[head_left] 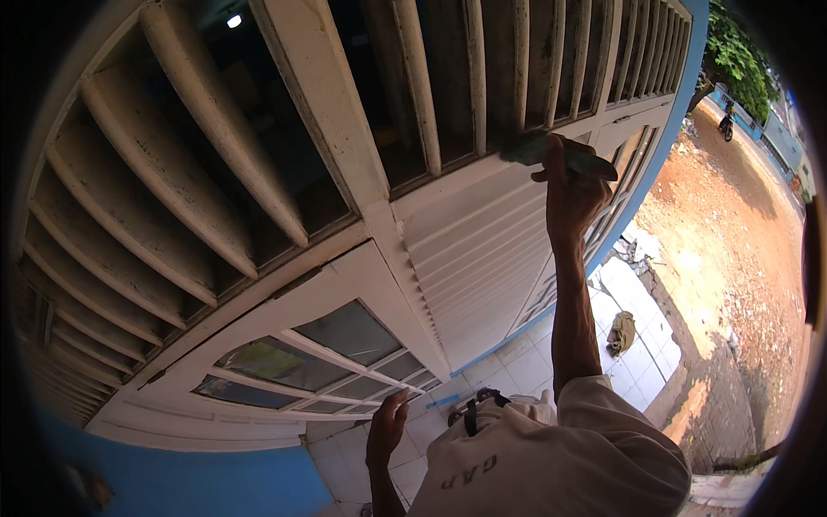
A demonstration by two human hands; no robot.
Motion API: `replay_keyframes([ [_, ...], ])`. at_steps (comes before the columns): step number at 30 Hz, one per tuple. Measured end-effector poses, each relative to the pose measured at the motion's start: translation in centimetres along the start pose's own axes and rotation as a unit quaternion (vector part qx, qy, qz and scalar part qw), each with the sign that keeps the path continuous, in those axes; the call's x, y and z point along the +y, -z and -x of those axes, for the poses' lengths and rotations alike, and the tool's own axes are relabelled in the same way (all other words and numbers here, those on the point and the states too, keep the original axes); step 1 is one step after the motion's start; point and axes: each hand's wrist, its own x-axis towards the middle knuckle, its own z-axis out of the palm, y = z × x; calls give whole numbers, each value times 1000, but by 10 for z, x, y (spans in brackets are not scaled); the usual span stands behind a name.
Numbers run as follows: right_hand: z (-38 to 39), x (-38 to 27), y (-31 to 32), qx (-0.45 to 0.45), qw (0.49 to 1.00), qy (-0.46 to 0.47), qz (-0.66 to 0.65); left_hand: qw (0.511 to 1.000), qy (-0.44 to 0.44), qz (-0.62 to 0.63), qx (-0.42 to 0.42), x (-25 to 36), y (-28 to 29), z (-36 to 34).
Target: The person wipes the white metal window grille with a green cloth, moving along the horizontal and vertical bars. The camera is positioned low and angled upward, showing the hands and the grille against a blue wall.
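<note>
Right hand (570, 194) raised at 1 o'clock, fingers clenched around flat dark green pad (558, 153), pad pressed against white slatted wooden door panel (469, 250). Left hand (388, 426) low at 6 o'clock, fingers loosely curled, holding nothing, near glazed white frame (319, 358). Louvre slats (198, 198) above grimy, paint worn. Pale square floor tiles (525, 362) below.

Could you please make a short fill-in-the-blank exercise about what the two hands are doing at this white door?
1. The right hand presses a dark green ____ against the white louvered door.
2. The left hand holds ____.
3. The wall under the glazed window is painted ____.
4. A crumpled rag lies on the ____ floor.

Missing words: sanding pad; nothing; blue; tiled
</note>
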Motion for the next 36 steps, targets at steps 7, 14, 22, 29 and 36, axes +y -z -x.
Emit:
replay_keyframes([
  [7, 47, -20, -14, -157, 969, -16, -190, 920, -304, -125, 213, 185, 82, -57],
  [14, -56, 72, 32, 17, 986, -85, -141, 735, -448, -295, 415, 274, 134, -106],
  [22, -43, 65, 31, -85, 987, 15, -137, 670, -435, -291, 527, 317, 129, -171],
  [29, -101, 116, 56, 20, 973, -125, -193, 576, -429, -373, 588, 316, 140, -188],
  [36, -113, 130, 65, 29, 983, -64, -169, 619, -431, -286, 591, 310, 136, -200],
])
